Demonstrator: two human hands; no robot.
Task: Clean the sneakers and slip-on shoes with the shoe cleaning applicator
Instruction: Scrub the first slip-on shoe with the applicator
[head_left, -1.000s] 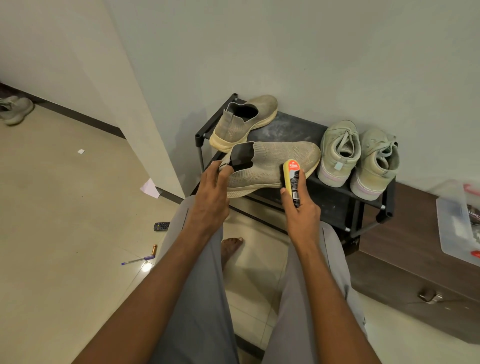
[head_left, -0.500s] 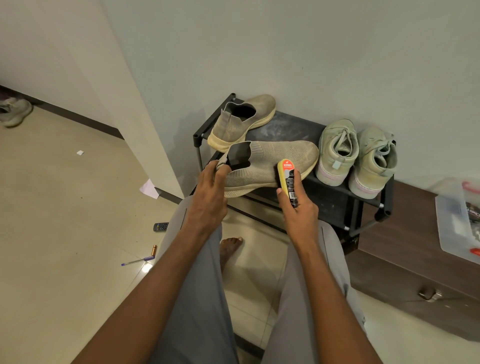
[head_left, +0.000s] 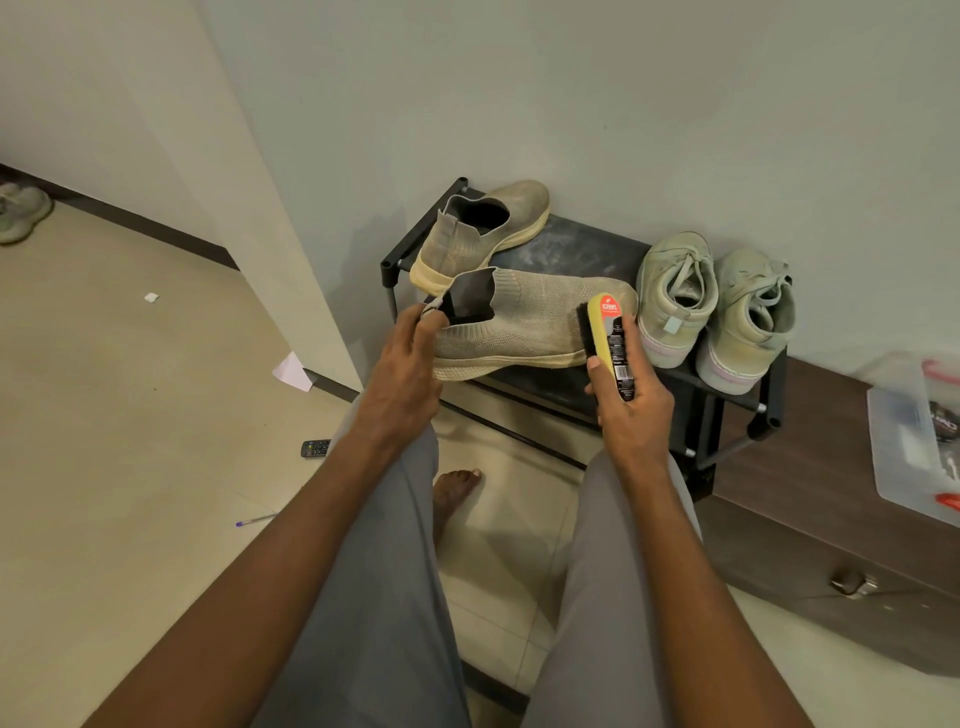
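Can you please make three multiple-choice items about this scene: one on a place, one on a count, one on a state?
1. Where does the pale green lace-up sneaker pair stand?
A. right end of the black metal shoe rack
B. on the floor
C. in the drawer

2. How many shoes are on the rack?
A. two
B. four
C. six

3. What does the right hand hold?
A. nothing
B. a pen
C. the yellow shoe cleaning applicator

Key: 1 A, they stand beside the wall; 2 B, two sneakers, two slip-ons; 3 C, its fingers curl round it.
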